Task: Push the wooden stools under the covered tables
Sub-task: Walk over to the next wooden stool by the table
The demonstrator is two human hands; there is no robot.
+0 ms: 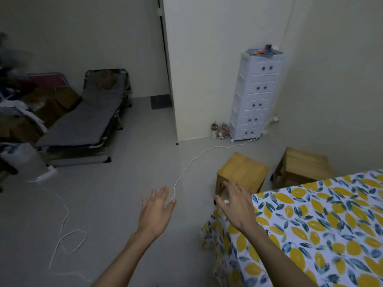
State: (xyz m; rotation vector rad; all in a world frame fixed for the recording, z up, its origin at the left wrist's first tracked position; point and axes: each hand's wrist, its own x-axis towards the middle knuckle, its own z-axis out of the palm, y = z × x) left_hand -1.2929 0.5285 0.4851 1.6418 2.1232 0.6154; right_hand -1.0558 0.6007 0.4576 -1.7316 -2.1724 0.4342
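Note:
A table under a lemon-print cloth [323, 228] fills the lower right. Two wooden stools stand on the grey floor beyond its far edge: the nearer stool [242, 170] by the table's corner, the farther stool [300, 165] to its right, partly hidden by the cloth. My right hand [236, 206] hovers with spread fingers over the table corner, just short of the nearer stool and not touching it. My left hand [157, 208] is open over the bare floor, left of the stool, holding nothing.
A white cable [186, 168] runs across the floor from the wall to loops at lower left. A white drawer tower [257, 96] stands in the corner with small bottles beside it. A folding cot [83, 125] and piled clutter occupy the left.

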